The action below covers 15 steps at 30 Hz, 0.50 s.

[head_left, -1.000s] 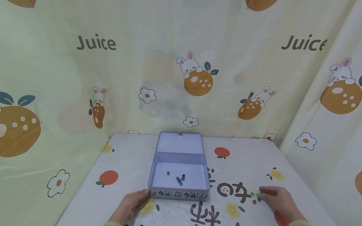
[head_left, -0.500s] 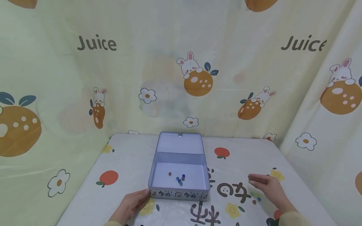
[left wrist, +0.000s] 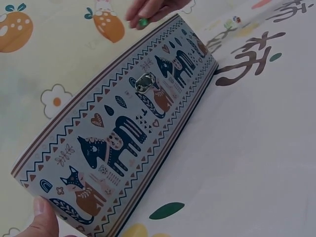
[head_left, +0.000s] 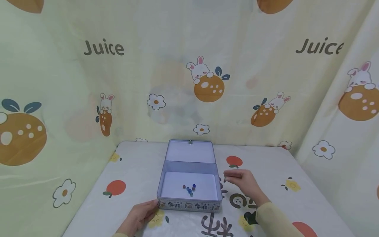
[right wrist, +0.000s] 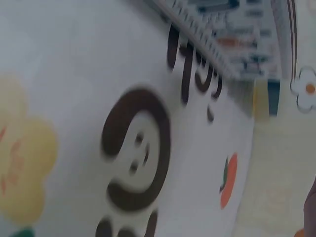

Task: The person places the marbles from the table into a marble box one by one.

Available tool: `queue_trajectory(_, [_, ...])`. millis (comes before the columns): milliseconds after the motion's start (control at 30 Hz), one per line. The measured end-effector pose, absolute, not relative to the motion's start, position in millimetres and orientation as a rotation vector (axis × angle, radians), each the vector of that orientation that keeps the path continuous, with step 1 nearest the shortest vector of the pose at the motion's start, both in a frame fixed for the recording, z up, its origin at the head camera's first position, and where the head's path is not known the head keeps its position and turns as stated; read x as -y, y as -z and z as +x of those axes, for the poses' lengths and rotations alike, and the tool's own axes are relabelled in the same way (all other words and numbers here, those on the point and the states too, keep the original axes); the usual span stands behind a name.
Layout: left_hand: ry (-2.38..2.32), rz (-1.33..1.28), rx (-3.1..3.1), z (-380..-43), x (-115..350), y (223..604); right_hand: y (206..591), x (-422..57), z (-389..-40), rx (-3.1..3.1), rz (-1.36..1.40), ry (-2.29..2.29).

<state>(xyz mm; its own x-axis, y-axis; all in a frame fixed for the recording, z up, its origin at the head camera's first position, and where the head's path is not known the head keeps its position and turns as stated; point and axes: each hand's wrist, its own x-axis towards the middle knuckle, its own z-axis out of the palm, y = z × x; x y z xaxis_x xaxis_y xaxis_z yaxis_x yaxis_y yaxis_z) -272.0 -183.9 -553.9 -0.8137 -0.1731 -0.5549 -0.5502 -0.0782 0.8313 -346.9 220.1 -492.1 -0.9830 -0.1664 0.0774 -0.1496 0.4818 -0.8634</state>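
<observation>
A hinged tin box (head_left: 189, 205) stands with its lid (head_left: 190, 151) raised, and its front bears printed animals. Inside lie several small glass marbles (head_left: 189, 191), blue, brown and green. My left hand (head_left: 138, 215) touches the box's front left corner with its fingers; in the left wrist view a thumb (left wrist: 43, 219) lies at the front's edge. Just right of the box, my right hand (head_left: 243, 181) pinches a green marble (left wrist: 143, 22), seen in the left wrist view. The right wrist view shows the box's patterned side (right wrist: 252, 39) and hardly any of the hand.
A few loose marbles (left wrist: 232, 21) lie on the white printed tablecloth (left wrist: 256, 143) to the right of the box; the right sleeve (head_left: 275, 220) hides them in the head view. A patterned curtain (head_left: 165, 75) hangs behind and at both sides.
My right hand has picked a marble from the loose group and moved left and away from me to the box's right side. My left hand stays at the corner. A brown marble inside has rolled right.
</observation>
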Motion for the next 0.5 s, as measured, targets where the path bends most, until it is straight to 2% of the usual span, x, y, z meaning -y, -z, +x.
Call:
queue_trajectory(233, [-1.962, -0.784, -1.935, -272, 183, 555, 491, -172, -356, -2.635, -0.3, 1.542])
queue_trajectory(500, [-1.996, -0.766, -1.912, -270, 185, 554, 496, -147, -361, -2.599, -0.314, 1.57])
